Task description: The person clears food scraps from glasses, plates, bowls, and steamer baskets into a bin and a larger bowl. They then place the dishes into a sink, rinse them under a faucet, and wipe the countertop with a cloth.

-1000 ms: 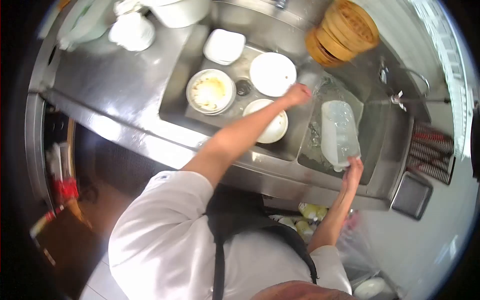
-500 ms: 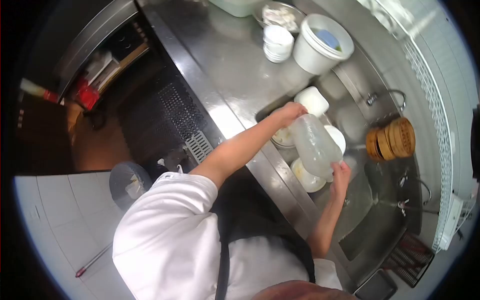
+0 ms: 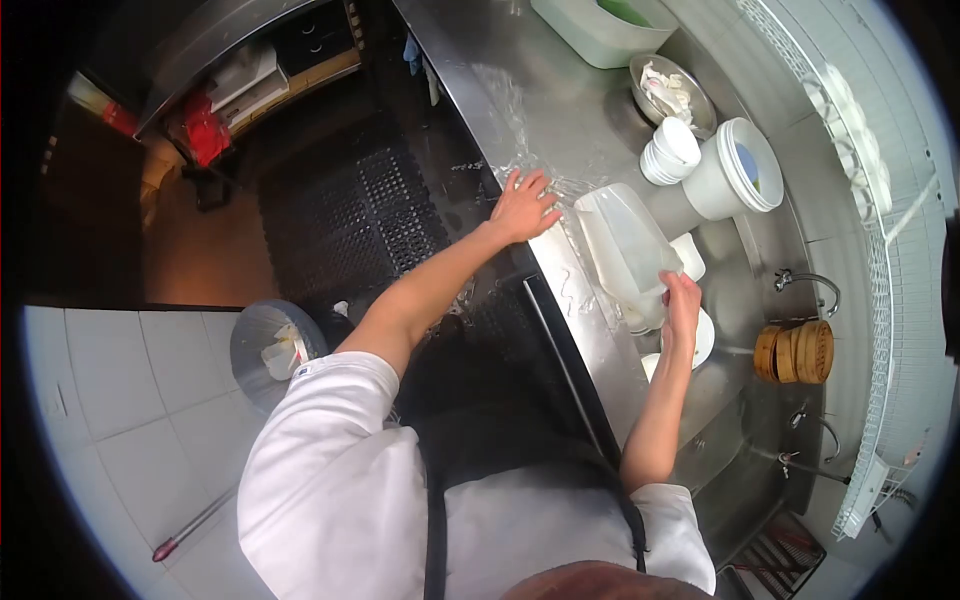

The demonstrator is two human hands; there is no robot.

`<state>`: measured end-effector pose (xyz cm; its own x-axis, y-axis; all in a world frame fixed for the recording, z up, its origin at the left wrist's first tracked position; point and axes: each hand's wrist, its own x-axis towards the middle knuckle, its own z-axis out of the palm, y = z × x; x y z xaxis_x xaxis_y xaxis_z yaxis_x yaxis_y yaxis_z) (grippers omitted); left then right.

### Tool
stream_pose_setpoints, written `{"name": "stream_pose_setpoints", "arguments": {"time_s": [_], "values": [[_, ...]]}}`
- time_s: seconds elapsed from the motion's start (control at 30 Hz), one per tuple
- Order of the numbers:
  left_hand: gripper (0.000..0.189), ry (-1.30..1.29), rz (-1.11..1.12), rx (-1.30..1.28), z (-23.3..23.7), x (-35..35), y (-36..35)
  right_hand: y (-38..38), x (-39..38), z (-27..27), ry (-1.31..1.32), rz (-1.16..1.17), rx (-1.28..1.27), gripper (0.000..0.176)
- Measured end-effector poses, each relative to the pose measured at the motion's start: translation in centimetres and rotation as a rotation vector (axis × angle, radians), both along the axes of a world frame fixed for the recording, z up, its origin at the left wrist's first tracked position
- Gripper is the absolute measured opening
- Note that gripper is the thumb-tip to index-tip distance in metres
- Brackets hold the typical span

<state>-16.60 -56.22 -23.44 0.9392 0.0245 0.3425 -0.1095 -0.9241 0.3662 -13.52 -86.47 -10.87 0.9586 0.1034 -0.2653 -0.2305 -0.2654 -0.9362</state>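
Your left hand (image 3: pixel 525 205) lies flat, fingers spread, on the wet steel counter (image 3: pixel 500 90). Your right hand (image 3: pixel 681 300) grips the clear plastic container (image 3: pixel 622 245) (tilted, seemingly over the sink's edge). A white bucket (image 3: pixel 735 165) stands at its two o'clock and a black floor mat (image 3: pixel 370 210) at nine.

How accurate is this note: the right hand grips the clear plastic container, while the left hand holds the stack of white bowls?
One part is wrong. The left hand holds nothing: in the head view it lies flat, fingers spread, on the steel counter. The stack of white bowls stands apart from it, farther along the counter. The right hand does grip the clear plastic container.
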Motion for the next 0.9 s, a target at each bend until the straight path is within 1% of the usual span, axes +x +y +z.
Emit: {"name": "stream_pose_setpoints", "arguments": {"time_s": [0.07, 0.1, 0.17, 0.2, 0.27, 0.33, 0.37, 0.47, 0.5, 0.6, 0.63, 0.73, 0.77, 0.83, 0.87, 0.9], "values": [[0.040, -0.073, 0.070, 0.034, -0.1, 0.2, 1.9, 2.1, 0.3, 0.3, 0.012, 0.012, -0.064, 0.013], [0.046, 0.040, 0.101, 0.037, 0.0, 0.7, 2.7, 2.9, 0.5, 0.4, -0.011, 0.022, -0.081, 0.012], [0.047, 0.042, 0.251, 0.057, -0.1, 1.8, 3.9, 4.0, 0.6, 0.6, -0.056, 0.039, -0.116, 0.012], [0.048, 0.045, 0.326, 0.068, -0.3, 2.4, 4.4, 4.3, 0.5, 0.8, -0.033, 0.023, -0.109, 0.012], [0.050, 0.014, 0.409, -0.010, -0.9, 3.6, 5.5, 4.6, 0.4, 1.3, 0.015, -0.014, -0.092, 0.012], [0.050, 0.017, 0.479, -0.067, -0.5, 4.4, 6.0, 3.3, 0.5, -0.1, 0.025, -0.088, 0.064, 0.013], [0.050, 0.021, 0.504, -0.045, -0.5, 4.8, 6.2, 2.4, 0.5, -0.8, 0.029, -0.125, 0.143, 0.014], [0.049, 0.032, 0.501, -0.026, -0.6, 5.1, 6.8, 0.8, -0.6, -0.6, -0.013, -0.224, 0.379, 0.018], [0.048, 0.049, 0.481, -0.030, 0.1, 5.0, 6.8, -1.5, -0.1, -1.9, -0.014, -0.233, 0.442, 0.021], [0.047, 0.041, 0.452, 0.014, -0.7, 5.2, 7.2, -4.9, -1.3, -1.5, -0.056, -0.385, 0.558, 0.023], [0.046, 0.046, 0.434, 0.051, -0.7, 5.3, 7.5, -6.7, -1.8, -1.6, -0.058, -0.432, 0.530, 0.026], [0.046, 0.018, 0.352, 0.142, -1.7, 5.4, 8.7, -12.6, -4.6, -1.1, -0.076, -0.550, 0.513, 0.027], [0.047, -0.034, 0.321, 0.145, -2.0, 5.5, 9.2, -14.4, -5.8, -0.8, -0.081, -0.614, 0.521, 0.027], [0.047, -0.099, 0.340, 0.178, -2.9, 5.6, 10.2, -18.0, -8.8, 0.2, -0.094, -0.738, 0.538, 0.027], [0.048, -0.102, 0.449, 0.214, -3.3, 5.4, 10.7, -20.9, -9.9, -0.3, -0.084, -0.794, 0.553, 0.024], [0.048, -0.064, 0.553, 0.211, -1.6, 4.3, 10.6, -24.1, -11.0, -1.4, -0.124, -0.883, 0.520, 0.024]]}}
